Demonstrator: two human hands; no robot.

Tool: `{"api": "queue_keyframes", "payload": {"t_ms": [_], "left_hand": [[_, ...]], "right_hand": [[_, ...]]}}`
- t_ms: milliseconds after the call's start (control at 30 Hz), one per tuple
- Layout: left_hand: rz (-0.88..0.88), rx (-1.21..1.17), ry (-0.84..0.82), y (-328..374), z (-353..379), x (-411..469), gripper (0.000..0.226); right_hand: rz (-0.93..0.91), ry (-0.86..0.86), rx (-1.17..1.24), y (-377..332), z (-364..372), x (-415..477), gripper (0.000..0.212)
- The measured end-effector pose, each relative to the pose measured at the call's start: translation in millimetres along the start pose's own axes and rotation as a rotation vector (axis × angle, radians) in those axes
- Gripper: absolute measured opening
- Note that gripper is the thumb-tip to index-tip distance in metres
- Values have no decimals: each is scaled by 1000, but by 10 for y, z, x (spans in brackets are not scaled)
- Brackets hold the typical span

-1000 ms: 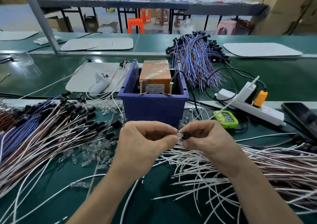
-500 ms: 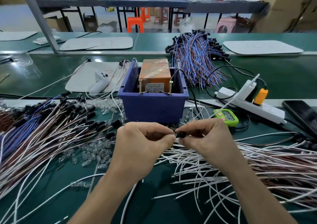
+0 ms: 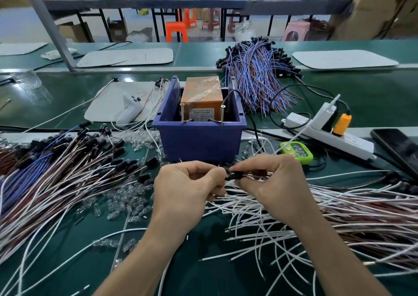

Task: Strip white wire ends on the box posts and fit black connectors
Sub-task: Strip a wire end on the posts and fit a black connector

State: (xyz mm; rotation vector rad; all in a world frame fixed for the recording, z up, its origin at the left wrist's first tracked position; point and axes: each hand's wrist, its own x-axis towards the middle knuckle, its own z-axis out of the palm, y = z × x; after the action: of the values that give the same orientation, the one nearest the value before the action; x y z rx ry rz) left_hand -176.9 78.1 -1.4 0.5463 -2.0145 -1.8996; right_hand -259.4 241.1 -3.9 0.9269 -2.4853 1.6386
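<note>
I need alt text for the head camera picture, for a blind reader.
A left hand and a right hand pinch one small black connector between them, in front of a blue box. Loose white wires lie below on a green table.

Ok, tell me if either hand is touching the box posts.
No: left hand and right hand pinch a black connector in front of the box, short of its posts.

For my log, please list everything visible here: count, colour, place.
blue plastic bin: one, blue, centre
orange taped box: one, orange, inside bin
metal screw posts: two, brass, inside bin front
loose white wires: many, white, front right
wires with black connectors: many, mixed, left
small clear parts: many, clear, left of hands
green timer: one, green, right of bin
small black connector: one, black, between fingertips
left hand, right hand: two, both pinch connector
</note>
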Motion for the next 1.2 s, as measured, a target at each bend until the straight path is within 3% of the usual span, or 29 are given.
{"api": "queue_keyframes", "payload": {"t_ms": [433,633,967,1200], "left_hand": [[82,-169,157,-15,135,-91,12],[76,-204,50,-21,112,-70,10],[-207,-322,-188,-30,7,31,16],[-218,-306,-177,-9,-17,45,11]], "right_hand": [[-34,29,-35,-39,45,-51,28],[-42,87,-28,-44,45,-76,30],[48,34,43,-2,30,-51,33],[-14,64,-43,-13,55,-63,31]]}}
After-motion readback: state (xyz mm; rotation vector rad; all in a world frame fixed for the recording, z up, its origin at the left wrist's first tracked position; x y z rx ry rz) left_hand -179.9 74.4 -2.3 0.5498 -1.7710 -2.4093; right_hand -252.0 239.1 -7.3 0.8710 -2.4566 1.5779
